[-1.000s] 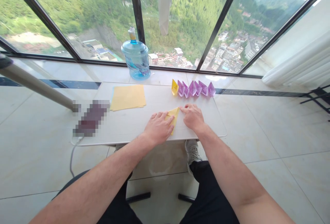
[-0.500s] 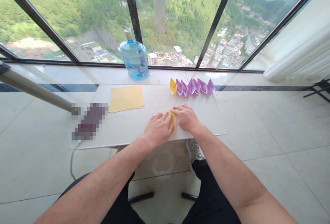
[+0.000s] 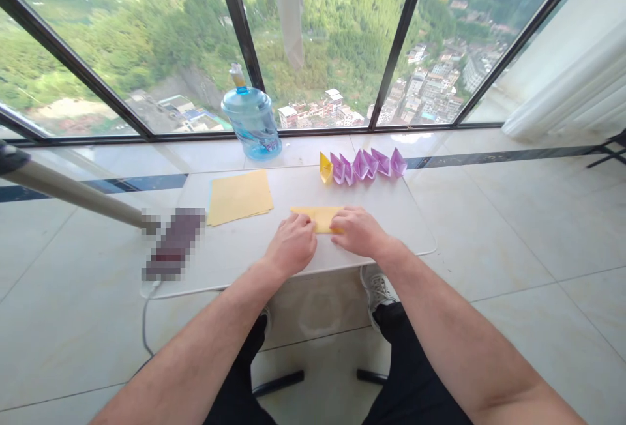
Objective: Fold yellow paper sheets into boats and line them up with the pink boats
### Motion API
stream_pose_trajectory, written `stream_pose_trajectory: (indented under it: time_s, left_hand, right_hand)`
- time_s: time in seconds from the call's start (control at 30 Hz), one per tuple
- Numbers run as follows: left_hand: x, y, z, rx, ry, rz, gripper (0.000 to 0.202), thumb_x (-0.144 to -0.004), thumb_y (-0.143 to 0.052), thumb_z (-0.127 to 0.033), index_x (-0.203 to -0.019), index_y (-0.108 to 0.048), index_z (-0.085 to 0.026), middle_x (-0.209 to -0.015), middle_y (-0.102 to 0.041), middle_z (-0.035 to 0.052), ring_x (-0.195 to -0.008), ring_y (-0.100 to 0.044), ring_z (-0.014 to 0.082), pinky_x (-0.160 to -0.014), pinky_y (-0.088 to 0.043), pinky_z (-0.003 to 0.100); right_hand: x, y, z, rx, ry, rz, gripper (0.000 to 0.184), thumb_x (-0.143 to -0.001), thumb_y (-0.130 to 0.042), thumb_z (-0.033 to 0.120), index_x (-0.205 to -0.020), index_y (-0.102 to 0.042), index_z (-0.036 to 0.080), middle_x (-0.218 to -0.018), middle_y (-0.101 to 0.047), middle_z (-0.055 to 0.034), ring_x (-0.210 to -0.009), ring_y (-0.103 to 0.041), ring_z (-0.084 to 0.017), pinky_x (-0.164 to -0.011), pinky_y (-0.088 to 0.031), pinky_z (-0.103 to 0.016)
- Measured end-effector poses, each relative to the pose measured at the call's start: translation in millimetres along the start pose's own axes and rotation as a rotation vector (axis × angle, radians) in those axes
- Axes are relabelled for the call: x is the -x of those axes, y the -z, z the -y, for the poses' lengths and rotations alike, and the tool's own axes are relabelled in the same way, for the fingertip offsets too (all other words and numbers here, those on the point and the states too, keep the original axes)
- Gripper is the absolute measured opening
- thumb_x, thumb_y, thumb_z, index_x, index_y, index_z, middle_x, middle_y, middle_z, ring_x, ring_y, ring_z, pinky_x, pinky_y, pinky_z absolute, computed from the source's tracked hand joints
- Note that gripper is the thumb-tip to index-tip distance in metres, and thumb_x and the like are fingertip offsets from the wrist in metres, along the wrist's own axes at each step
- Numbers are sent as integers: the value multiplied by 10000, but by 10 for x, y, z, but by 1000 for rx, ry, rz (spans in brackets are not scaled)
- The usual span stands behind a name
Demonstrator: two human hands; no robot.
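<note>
A strip of folded yellow paper (image 3: 323,221) lies crosswise on the low white table (image 3: 235,249), its long side running left to right. My left hand (image 3: 295,242) grips its left part with curled fingers, near the lower edge. At the right end my right hand (image 3: 359,231) has its fingers and thumb closed on the paper. Beyond the hands stands a row of folded paper boats: one yellow boat (image 3: 325,169) at the left and several purple boats (image 3: 360,164) beside it. My fingertips partly hide the strip's edges.
Flat yellow sheets (image 3: 239,197) are stacked on the table's left side. A blurred-out dark object (image 3: 173,246) with a cable (image 3: 145,321) lies at the left edge. Behind the table, a blue water jug (image 3: 254,125) stands by the window. A grey pole (image 3: 83,187) slants in from the left.
The yellow paper was upright and narrow under both hands; now it lies crosswise and shows longer. My hands have moved apart and their fingers have curled onto it.
</note>
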State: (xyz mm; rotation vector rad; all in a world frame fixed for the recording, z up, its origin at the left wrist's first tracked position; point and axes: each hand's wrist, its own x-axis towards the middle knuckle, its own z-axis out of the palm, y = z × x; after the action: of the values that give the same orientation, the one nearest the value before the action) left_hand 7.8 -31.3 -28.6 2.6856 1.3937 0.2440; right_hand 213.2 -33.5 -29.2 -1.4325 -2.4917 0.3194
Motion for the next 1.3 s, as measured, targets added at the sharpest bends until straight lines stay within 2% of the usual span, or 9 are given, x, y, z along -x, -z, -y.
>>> stream_pose_trajectory:
  time_s: [0.1,0.27,0.53,0.67,0.77,0.87,1.03,1.17,1.3]
  left_hand:
    - [-27,-40,66,57,-28,-4,279,-936,-459,-187,-1015,-726,-169,-1027,-696,107,-991,-614,251,-907,-485,415]
    - [-68,-70,148,139,-11,-38,247,-929,-504,-228,-940,-748,-186,-1009,-713,81,-981,-625,229,-935,-487,387]
    - [-80,-103,-4,40,123,-93,204,-930,-518,-294,-837,-674,-201,-978,-675,88,-1004,-594,256,-875,-469,402]
    - [-74,-151,-20,15,126,-125,190,-926,-522,-288,-816,-648,-198,-964,-663,95,-992,-583,268,-846,-470,420]
    - [-55,-187,-6,28,78,-150,197,-934,-512,-251,-800,-642,-187,-937,-658,101,-974,-580,266,-856,-476,422]
    - [-29,-211,-5,54,-34,-164,237,-956,-464,-186,-791,-633,-172,-923,-654,101,-939,-579,237,-864,-485,383]
    - [13,-181,-31,83,-230,-92,267,-963,-424,-140,-803,-635,-170,-856,-648,81,-895,-586,214,-862,-498,347]
    - [51,-127,-40,140,-255,-79,224,-958,-449,-154,-903,-665,-177,-933,-665,83,-987,-599,216,-945,-487,359]
    - [73,-91,-40,178,-245,-73,182,-931,-495,-167,-934,-676,-192,-966,-670,86,-1020,-604,223,-961,-492,368]
  right_hand:
    - [-7,55,6,83,4,83,96,-832,-715,277,-861,-718,186,-959,-717,-65,-952,-619,-206,-902,-422,-304]
    - [-18,98,49,147,-20,131,87,-887,-651,248,-874,-711,187,-954,-715,-76,-953,-630,-209,-856,-432,-293]
    - [2,103,130,158,11,135,204,-946,-524,208,-891,-718,174,-947,-714,-109,-930,-621,-223,-867,-433,-324]
    - [40,116,118,159,34,144,191,-919,-519,140,-919,-703,189,-978,-702,-94,-971,-599,-213,-883,-431,-313]
    - [62,107,79,162,51,139,196,-876,-535,84,-918,-692,193,-991,-695,-80,-981,-592,-198,-891,-431,-298]
    - [68,74,12,139,49,107,189,-874,-541,80,-880,-693,192,-965,-698,-68,-963,-594,-190,-871,-440,-286]
    - [69,21,-150,-25,-26,27,168,-879,-593,111,-876,-730,206,-947,-723,-49,-957,-610,-179,-873,-449,-275]
    - [69,14,-281,-163,-95,-27,172,-841,-628,93,-873,-748,212,-918,-739,-31,-893,-629,-164,-856,-450,-270]
    - [37,5,-354,-325,-231,-39,112,-843,-636,174,-855,-741,210,-824,-730,-3,-732,-621,-141,-746,-454,-248]
